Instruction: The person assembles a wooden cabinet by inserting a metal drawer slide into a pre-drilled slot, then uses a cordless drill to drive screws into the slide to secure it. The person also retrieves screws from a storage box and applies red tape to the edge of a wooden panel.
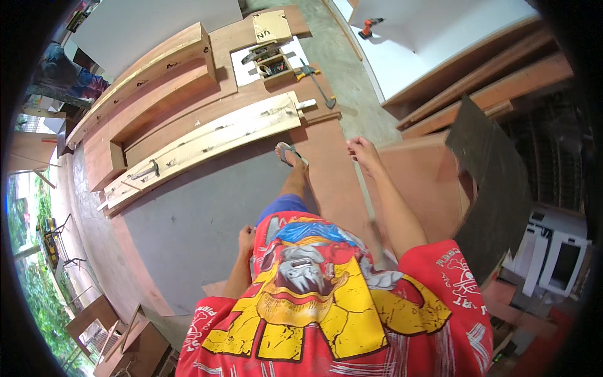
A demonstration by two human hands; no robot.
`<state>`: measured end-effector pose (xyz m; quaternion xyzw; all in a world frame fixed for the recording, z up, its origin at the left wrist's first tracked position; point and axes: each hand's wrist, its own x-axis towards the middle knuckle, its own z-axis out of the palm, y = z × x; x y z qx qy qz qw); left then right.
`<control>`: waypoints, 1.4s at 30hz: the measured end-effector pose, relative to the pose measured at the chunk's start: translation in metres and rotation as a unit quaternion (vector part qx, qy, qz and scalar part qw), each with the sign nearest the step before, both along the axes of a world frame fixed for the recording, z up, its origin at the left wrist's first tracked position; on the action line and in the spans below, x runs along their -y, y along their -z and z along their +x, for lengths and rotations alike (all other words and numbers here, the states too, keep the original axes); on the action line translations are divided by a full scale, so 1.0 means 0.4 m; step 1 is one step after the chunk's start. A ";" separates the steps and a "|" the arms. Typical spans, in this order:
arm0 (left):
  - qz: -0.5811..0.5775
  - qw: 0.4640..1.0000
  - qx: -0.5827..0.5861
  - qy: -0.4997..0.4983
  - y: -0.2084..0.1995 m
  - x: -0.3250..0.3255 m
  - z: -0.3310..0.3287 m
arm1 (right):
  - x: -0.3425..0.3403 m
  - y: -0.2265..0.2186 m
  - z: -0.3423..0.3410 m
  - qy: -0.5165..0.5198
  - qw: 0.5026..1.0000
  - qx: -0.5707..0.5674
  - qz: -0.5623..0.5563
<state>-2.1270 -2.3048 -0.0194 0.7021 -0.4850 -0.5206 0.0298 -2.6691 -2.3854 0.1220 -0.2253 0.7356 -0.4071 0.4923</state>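
My right hand is held out ahead over the brown boards, its fingers curled in, with nothing visible in them. Low beside my shirt, my left hand hangs over the dark grey sheet; its fingers are mostly hidden. One foot in a flip-flop stands at the far edge of that sheet. Beyond the sheet lie long pale wooden boards, and a hammer rests on their left end. A bar clamp lies past their right end.
A long wooden frame lies at the far left, near another person's clothed legs. A small wooden box of tools sits beyond the boards. An orange drill rests on a white panel. A dark curved sheet leans at right.
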 end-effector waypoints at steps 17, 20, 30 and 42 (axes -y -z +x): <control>0.011 0.991 -0.034 -0.127 -0.186 0.984 -0.296 | 0.178 0.055 -0.371 -0.039 0.942 -0.146 0.299; 0.009 0.982 -0.038 -0.187 -0.178 1.060 -0.313 | 0.423 0.036 -0.455 0.030 0.954 -0.092 0.284; 0.168 0.890 -0.028 -0.424 -0.114 0.999 -0.607 | 1.411 0.339 -0.330 -0.194 0.971 -0.056 0.126; -0.125 0.990 -0.036 -0.049 0.771 1.860 -1.011 | 1.368 0.780 0.024 -0.701 0.658 -0.032 0.274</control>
